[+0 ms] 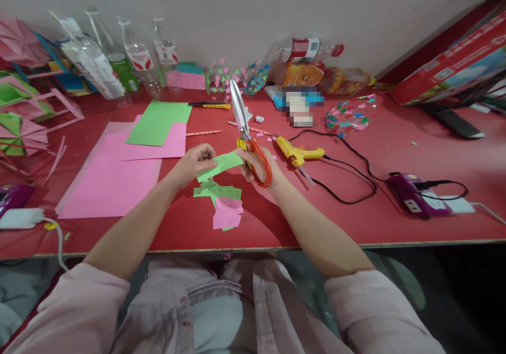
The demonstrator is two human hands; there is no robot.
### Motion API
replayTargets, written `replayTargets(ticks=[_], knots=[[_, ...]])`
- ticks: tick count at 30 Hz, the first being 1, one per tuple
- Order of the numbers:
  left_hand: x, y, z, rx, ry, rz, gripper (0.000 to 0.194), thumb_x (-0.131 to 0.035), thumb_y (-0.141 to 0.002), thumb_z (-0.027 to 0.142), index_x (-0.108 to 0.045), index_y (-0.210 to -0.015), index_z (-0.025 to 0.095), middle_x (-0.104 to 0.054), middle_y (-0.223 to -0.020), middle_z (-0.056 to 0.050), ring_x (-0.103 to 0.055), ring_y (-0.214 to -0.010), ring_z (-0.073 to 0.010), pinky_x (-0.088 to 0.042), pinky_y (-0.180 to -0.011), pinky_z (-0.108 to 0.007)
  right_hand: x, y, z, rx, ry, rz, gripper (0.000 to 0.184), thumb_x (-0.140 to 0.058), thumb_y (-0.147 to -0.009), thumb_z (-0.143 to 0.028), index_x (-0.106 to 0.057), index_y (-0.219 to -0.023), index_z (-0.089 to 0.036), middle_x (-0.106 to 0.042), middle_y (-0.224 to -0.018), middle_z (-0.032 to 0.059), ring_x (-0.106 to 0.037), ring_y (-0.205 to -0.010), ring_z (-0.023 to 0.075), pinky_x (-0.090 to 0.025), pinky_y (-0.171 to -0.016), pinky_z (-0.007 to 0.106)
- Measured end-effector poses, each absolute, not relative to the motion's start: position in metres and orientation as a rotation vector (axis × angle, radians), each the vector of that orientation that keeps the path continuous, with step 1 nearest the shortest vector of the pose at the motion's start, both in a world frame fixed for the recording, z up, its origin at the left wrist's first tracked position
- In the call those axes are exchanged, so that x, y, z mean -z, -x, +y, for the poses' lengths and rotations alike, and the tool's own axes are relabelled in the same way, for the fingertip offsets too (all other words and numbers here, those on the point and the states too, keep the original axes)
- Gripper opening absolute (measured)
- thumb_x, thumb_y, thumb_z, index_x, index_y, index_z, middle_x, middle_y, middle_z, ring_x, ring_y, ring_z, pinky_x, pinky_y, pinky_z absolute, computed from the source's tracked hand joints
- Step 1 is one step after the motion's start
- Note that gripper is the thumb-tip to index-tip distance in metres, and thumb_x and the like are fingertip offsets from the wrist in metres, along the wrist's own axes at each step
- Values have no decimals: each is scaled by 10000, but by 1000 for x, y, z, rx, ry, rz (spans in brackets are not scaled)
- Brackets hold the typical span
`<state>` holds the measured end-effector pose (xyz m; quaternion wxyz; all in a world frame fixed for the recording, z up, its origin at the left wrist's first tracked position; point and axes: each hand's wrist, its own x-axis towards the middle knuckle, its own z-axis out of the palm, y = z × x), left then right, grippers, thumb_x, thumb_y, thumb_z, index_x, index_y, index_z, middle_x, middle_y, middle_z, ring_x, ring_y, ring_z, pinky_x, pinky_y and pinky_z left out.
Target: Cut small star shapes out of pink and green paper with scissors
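Note:
Between my hands stretches a green paper strip [221, 165]. My left hand [200, 161] pinches its left end between thumb and fingers. My right hand [256, 165] is closed round the scissors [239, 108], which have red-orange and yellow handles, and its fingertips also touch the strip's right end. The scissor blades look closed and point up, away from the paper. Just below the strip, small cut green pieces [227, 192] and pink pieces [227, 219] of paper lie in a loose pile on the red table [190, 232].
Pink sheets [106, 174] and a green sheet [160, 124] lie at left, near a yellow utility knife [215, 106]. A yellow glue gun [298, 152] with a black cord is at right, beside a purple power strip [419, 195]. Plastic bottles [142, 61] stand along the wall.

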<state>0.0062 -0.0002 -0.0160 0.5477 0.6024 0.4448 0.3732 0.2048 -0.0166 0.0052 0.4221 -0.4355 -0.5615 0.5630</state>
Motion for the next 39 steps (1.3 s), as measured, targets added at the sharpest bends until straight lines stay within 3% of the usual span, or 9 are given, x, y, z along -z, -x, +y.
replayTargets(ticks=[5,9,13,16,19,23,26,39], knots=[[12,-7,-5,-822,-1307,953,226,-682,-707,236,-469,-774,196,-532,-647,80,-570,-466,-68,-445,-478,-213,0,-206,-13,-1400,1058,-1327,154,-613,-750,-309,-506,-701,-209,-499,-417,-82,-363,-293,64,-287,-323,202],[7,-7,-7,-800,-1225,937,237,-701,-716,282,-536,-855,186,-611,-682,58,-620,-456,-87,-424,-433,-195,2,-206,-11,-1364,1057,-1321,116,-584,-739,-273,-506,-688,-204,-506,-421,-74,-371,-293,64,-289,-327,206],[5,-3,-6,-855,-1083,790,425,-629,-761,549,-617,-958,173,-694,-670,-28,-683,-560,-157,-478,-495,-235,3,-206,-9,-1344,1082,-1221,154,-608,-728,-289,-490,-666,-212,-501,-426,-68,-371,-300,68,-292,-330,216],[4,-1,-7,-915,-1040,625,606,-617,-688,699,-654,-990,174,-744,-811,-92,-721,-724,-212,-539,-616,-295,6,-204,-5,-1348,1081,-1097,204,-599,-731,-299,-453,-612,-222,-485,-412,-57,-359,-301,72,-292,-329,230],[6,-8,-12,-835,-1186,606,571,-814,-568,505,-676,-1007,167,-746,-959,-112,-713,-848,-221,-549,-726,-312,9,-201,-4,-1349,1062,-1019,202,-602,-725,-326,-459,-628,-222,-534,-443,-43,-366,-302,74,-318,-336,239],[15,-25,-16,-891,-1273,923,353,-699,-718,497,-673,-772,149,-699,-712,-48,-634,-614,-132,-504,-604,-271,8,-194,-11,-1341,1054,-1092,162,-602,-742,-312,-484,-692,-214,-598,-515,-35,-373,-297,72,-300,-331,241],[18,-28,-13,-967,-1295,1009,333,-662,-744,467,-651,-640,150,-663,-595,-31,-596,-543,-114,-487,-578,-260,4,-190,-19,-1323,1139,-1229,142,-592,-752,-261,-483,-677,-209,-613,-529,-22,-414,-321,76,-320,-352,236],[12,-29,-13,-956,-1209,983,348,-732,-655,473,-639,-592,143,-669,-533,-31,-611,-501,-122,-510,-565,-263,5,-188,-24,-1290,1242,-1417,217,-630,-756,-318,-468,-655,-214,-595,-505,-41,-424,-328,68,-339,-350,203]])
